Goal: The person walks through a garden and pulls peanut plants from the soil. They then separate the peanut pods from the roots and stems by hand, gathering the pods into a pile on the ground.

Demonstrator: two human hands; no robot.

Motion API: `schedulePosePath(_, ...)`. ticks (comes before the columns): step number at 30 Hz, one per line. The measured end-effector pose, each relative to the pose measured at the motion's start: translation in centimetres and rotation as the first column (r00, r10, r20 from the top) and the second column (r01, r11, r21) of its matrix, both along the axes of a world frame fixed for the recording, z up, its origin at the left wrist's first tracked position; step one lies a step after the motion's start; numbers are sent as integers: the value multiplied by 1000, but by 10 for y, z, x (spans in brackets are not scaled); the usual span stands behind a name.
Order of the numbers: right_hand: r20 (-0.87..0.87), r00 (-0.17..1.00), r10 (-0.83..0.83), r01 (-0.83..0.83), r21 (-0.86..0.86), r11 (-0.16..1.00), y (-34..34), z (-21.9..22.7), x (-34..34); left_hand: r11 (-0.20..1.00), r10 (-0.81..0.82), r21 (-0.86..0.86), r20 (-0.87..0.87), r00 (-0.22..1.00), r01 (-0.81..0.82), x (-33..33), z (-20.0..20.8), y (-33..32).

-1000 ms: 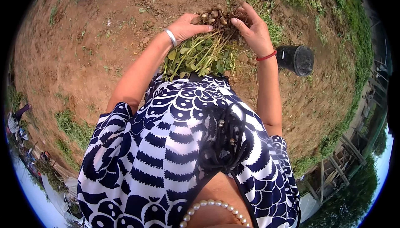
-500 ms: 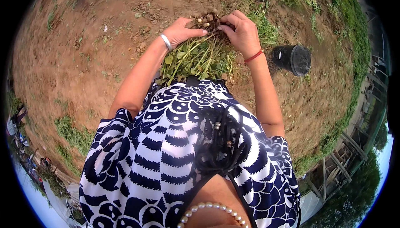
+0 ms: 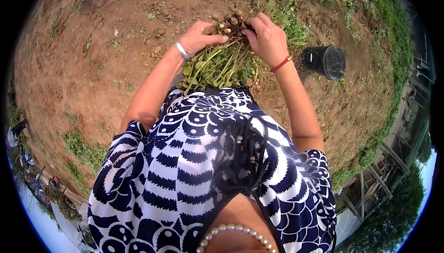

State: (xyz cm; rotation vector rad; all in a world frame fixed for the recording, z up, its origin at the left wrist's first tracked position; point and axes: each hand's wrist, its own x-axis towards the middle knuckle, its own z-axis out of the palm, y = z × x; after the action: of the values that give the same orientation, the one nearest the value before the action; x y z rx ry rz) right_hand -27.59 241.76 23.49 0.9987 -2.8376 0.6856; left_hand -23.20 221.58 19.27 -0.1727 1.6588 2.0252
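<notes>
Plant bunch (image 3: 217, 68), one, uprooted: long yellow-green stems laid roughly side by side, rounded green leaves massed at the near end, and at the far end a tangled, dark brown root clump (image 3: 238, 23), soil-coloured, set with several pods (image 3: 224, 26), pale cream to tan, small and rounded. Position: in both hands, just in front of the person's waist, leaves toward the body, roots pointing away. Left hand (image 3: 198, 39): grip closed on the bunch at the left of the root end, thumb across the base of the stems; silver bangle (image 3: 181, 50) at the wrist. Right hand (image 3: 269, 39): grip pinched on the right side of the roots, thumb against forefinger; whether a strand or a pod lies between the tips is too small to tell; red band (image 3: 281, 64) at the wrist. Bucket (image 3: 325, 62), black, with a small white mark, on the ground to the right. Ground (image 3: 101, 63): bare brown soil with scattered leaf bits; loose greenery (image 3: 296, 28) beyond the right hand. Garment (image 3: 185, 165): navy and white, patterned, black lace and cords at the chest. Necklace (image 3: 231, 227): pearl-like beads.
</notes>
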Motion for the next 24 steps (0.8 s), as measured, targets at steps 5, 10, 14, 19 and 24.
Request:
schedulePosePath(5,-59,991,119,-124,-76,989,7,-4,-10,1000,-29,9,1,1000,29,-3,4,-2)
schedulePosePath(10,-351,929,119,-143,-43,989,2,-17,1,998,64,-8,-5,998,-64,1,-1,2)
schedulePosePath(14,-273,961,-47,-5,-186,982,-14,-41,27,988,153,-8,61,986,-153,4,-14,6)
schedulePosePath(19,141,952,-271,305,-454,837,-23,-43,24,982,180,34,86,980,-184,3,-7,3)
schedulePosePath(24,147,942,-300,334,-385,860,-27,-38,23,981,176,-74,-74,982,-181,6,-21,4)
